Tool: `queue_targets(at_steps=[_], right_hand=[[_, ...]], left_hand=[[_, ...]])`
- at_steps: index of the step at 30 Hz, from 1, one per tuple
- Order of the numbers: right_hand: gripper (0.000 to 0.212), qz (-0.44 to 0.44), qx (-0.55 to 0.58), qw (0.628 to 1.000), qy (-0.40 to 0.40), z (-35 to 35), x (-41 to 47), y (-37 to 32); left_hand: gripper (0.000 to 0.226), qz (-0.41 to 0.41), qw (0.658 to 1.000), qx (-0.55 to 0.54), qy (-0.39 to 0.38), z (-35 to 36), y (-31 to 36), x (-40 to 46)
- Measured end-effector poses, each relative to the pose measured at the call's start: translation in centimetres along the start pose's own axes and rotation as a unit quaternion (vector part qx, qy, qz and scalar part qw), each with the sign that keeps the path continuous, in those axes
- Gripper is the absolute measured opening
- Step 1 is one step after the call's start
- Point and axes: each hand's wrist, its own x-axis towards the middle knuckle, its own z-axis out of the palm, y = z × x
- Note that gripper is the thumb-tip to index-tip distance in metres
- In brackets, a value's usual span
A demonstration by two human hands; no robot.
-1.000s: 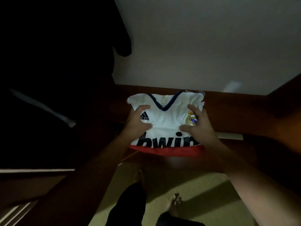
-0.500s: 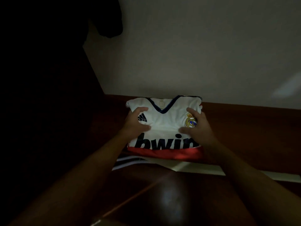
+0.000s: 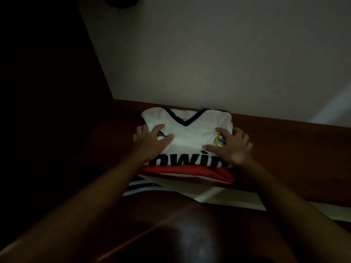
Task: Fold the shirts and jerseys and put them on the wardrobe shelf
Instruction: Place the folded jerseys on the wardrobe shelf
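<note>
lying on the shelf (image 3: pixel 275 149) near the far wall, the folded jersey (image 3: pixel 190 137) is pressed at its sides by the left hand (image 3: pixel 152 141) and right hand (image 3: pixel 231 145), fingers spread wide.

The left hand (image 3: pixel 152 142) covers the jersey's (image 3: pixel 190 137) logo; the left side of the wardrobe (image 3: pixel 47 111) is lost in darkness.

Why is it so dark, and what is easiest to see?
In the head view, the light is dim and the left side is nearly black; the white jersey is the brightest thing, the right hand looks slightly blurred, and the wide lens bends the shelf edge.
</note>
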Motion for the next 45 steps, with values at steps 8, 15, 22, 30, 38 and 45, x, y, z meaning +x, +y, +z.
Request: queue_targets(at_steps=[8, 15, 22, 30, 38, 45], right_hand=[[0.093, -0.031, -0.177, 0.982, 0.058, 0.3, -0.9, -1.3], [0.086, -0.036, -0.118, 0.992, 0.015, 0.0, -0.7, -1.6], [0.07, -0.058, -0.068, 0.995, 0.054, 0.2, -0.8, -2.6], [0.094, -0.039, 0.14, 0.989, -0.028, 0.2, 0.8, -0.9], [0.092, -0.082, 0.202, 0.976, 0.025, 0.4, 0.3, -0.1], [0.09, -0.102, 0.303, 0.943, 0.09, -0.9, -0.2, 1.8]], left_hand=[[0.059, 0.094, 0.961, 0.209, 0.156, 1.5, 0.4, -0.6], [0.053, -0.026, 0.998, -0.035, 0.052, 0.5, 1.5, 0.0], [0.052, -0.065, 0.986, -0.155, -0.02, -0.6, 1.2, 0.8], [0.059, -0.056, 0.979, -0.194, -0.012, -0.1, 1.7, -0.1], [0.074, -0.014, 0.98, -0.195, 0.046, 0.5, 2.7, -1.0], [0.08, 0.043, 0.954, -0.291, 0.061, -0.5, 5.5, -0.7]])
